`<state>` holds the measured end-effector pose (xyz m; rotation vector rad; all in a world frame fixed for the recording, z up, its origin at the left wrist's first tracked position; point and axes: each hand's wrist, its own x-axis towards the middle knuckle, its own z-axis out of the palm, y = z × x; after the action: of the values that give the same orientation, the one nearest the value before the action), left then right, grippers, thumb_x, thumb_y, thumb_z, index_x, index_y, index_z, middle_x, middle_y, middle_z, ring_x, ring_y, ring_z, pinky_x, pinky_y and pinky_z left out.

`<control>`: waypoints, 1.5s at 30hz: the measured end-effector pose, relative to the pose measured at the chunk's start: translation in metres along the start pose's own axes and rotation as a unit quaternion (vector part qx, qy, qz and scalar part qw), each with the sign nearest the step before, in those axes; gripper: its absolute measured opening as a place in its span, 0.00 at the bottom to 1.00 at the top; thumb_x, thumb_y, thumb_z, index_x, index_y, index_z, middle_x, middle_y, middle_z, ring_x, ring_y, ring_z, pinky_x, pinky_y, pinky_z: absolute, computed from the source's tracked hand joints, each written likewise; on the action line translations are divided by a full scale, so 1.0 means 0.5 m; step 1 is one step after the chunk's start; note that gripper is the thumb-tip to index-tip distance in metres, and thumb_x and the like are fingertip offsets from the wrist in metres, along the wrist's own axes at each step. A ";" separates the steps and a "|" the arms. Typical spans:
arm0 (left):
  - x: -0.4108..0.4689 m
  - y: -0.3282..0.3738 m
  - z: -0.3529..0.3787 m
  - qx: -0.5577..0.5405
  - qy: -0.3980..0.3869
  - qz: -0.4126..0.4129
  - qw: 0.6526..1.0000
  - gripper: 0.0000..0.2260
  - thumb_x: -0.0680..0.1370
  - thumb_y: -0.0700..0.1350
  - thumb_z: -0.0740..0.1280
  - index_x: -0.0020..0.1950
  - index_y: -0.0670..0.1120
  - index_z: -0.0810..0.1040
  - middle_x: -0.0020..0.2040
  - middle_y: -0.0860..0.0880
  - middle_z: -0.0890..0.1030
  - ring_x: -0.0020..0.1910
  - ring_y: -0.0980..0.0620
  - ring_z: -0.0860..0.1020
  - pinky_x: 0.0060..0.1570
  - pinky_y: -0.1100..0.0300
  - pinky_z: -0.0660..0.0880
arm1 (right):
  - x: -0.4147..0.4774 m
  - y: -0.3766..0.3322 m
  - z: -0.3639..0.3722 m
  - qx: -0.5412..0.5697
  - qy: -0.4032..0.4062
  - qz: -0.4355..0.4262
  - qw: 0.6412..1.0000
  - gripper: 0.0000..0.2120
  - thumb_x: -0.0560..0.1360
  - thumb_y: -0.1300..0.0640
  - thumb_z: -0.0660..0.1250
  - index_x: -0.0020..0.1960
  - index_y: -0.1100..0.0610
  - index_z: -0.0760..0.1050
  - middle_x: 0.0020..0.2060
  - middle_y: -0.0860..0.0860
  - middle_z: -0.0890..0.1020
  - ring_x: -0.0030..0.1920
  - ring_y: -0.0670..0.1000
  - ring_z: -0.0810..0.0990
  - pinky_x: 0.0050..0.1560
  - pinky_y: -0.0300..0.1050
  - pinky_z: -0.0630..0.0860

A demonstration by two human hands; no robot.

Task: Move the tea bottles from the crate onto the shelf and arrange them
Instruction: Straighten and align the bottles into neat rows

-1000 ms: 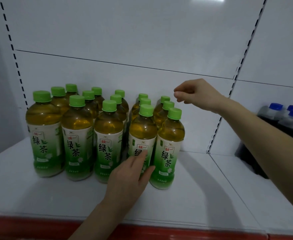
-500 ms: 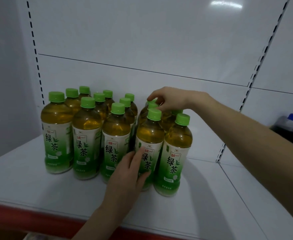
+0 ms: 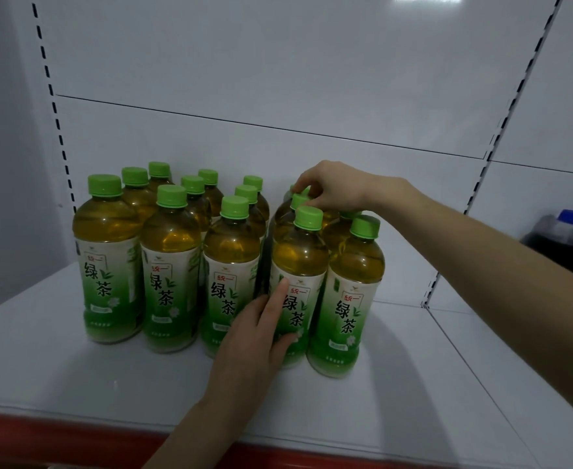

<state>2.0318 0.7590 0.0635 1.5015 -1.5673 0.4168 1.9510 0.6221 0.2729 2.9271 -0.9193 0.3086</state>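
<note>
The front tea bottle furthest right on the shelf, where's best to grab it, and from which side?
Take the front right bottle round its labelled body, coming from the right, where the shelf is bare. Its neighbour crowds the left and another bottle stands behind. It stands upright, so its cap is probably a fair grip from above.

Bare hands and forearms, head view

The left hand (image 3: 254,336) is bare, with long, slim fingers and a narrow wrist; the left forearm (image 3: 190,424) is bare as well, slender, running out of frame at 6 o'clock with its lower part in shade. The right hand (image 3: 336,189) is bare, its knuckles and finger joints plainly lit; the right forearm (image 3: 481,252) is bare along its whole visible length, smooth, growing broad and soft-edged toward the frame edge at 4 o'clock, its underside in shadow. Fingernails are too small to tell.
</note>
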 end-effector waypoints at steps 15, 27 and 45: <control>-0.002 -0.029 -0.011 0.007 0.020 -0.010 1.000 0.29 0.70 0.51 0.64 0.70 0.47 0.62 0.39 0.49 0.81 0.33 0.54 0.80 0.29 0.64 0.74 | -0.073 -0.047 -0.015 0.087 -0.020 -0.048 0.995 0.20 0.69 0.48 0.71 0.58 0.54 0.76 0.39 0.40 0.75 0.40 0.37 0.73 0.43 0.36 0.73; -0.005 -0.022 -0.007 0.015 0.023 -0.009 1.000 0.32 0.70 0.51 0.64 0.72 0.51 0.58 0.37 0.48 0.80 0.32 0.52 0.79 0.26 0.64 0.72 | -0.089 -0.041 -0.012 0.138 -0.044 -0.031 0.989 0.23 0.70 0.50 0.70 0.64 0.51 0.71 0.43 0.41 0.76 0.43 0.39 0.74 0.45 0.32 0.72; 0.014 0.083 0.039 0.010 0.045 0.082 0.996 0.24 0.72 0.54 0.61 0.63 0.43 0.68 0.50 0.46 0.82 0.51 0.54 0.73 0.43 0.65 0.76 | -0.034 0.135 -0.012 0.065 0.047 0.100 0.992 0.19 0.76 0.54 0.64 0.65 0.58 0.71 0.59 0.58 0.78 0.58 0.54 0.75 0.56 0.42 0.69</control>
<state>1.9873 0.7484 0.0722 1.3539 -1.6252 0.5867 1.8978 0.5767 0.2750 2.9088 -1.2241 0.5312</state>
